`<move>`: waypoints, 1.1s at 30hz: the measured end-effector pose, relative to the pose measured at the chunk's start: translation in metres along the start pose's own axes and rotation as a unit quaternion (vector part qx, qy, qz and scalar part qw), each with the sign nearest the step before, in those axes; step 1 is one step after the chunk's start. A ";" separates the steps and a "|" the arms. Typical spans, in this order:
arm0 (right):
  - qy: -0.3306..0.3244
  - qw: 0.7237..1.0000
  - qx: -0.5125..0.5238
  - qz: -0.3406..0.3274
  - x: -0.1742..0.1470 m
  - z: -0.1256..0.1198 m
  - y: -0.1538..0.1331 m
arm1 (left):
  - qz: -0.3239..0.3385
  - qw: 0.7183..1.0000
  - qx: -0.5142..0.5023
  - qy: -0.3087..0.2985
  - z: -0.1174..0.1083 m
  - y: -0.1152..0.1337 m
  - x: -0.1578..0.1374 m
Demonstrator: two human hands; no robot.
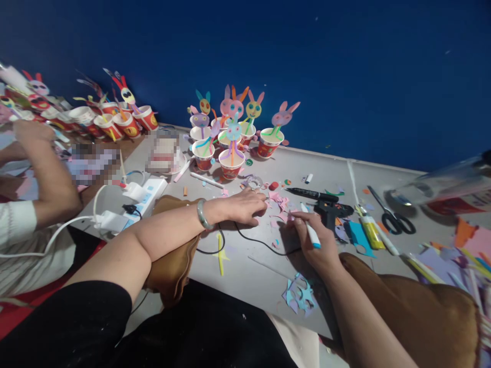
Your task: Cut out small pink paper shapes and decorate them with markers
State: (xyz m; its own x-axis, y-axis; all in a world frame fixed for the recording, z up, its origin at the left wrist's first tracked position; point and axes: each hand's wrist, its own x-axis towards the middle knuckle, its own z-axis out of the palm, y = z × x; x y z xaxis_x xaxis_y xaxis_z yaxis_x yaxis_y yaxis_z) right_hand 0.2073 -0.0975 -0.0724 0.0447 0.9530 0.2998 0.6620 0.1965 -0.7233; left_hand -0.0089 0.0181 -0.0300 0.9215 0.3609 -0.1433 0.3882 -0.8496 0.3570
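My right hand point(321, 244) grips a white marker point(311, 231) with a teal end, its tip pointing away from me. My left hand point(245, 206), with a bangle point(203, 213) on the wrist, reaches across the table with fingers bent and thumb apart. It is beside pink paper scraps point(282, 202), and I see nothing held in it. A clear tape roll point(253, 182) lies just past its fingers. Beyond stand paper cups point(231, 164) with rabbit-faced paper figures point(233, 130) on coloured stems.
A black glue gun point(329, 210), black marker point(312, 194), yellow glue bottle point(371, 232) and scissors point(397, 221) lie to the right. A power strip point(148, 197) with cords is left. A co-worker's arm point(53, 163) is at the far left, near more cups point(128, 122).
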 end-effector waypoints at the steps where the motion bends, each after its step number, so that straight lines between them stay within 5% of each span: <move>1: -0.009 0.999 -0.022 -0.032 0.000 0.001 0.001 | 0.001 1.000 0.001 0.001 0.001 0.000 0.000; 6: -0.038 0.989 -0.085 -0.115 0.001 0.002 0.006 | -0.006 1.000 0.000 0.000 0.004 -0.002 0.001; 18: -0.192 0.964 -0.065 -0.173 -0.003 0.006 -0.009 | -0.062 0.997 -0.017 0.029 0.006 -0.002 0.001; 27: -0.142 0.973 -0.069 -0.166 -0.002 0.005 0.001 | -0.088 0.986 -0.081 0.114 0.011 -0.005 0.007; 33: -0.092 0.983 -0.099 -0.124 0.000 0.006 0.007 | 0.044 0.984 -0.166 0.051 0.010 -0.001 0.009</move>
State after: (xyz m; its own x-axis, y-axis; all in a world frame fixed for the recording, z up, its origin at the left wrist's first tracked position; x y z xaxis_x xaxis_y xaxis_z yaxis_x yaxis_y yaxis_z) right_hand 0.2075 -0.0950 -0.0812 -0.2604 0.9105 0.3212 0.7687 0.3969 -0.5016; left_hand -0.0014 0.0186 -0.0406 0.9393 0.3428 -0.0118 0.2682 -0.7126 0.6483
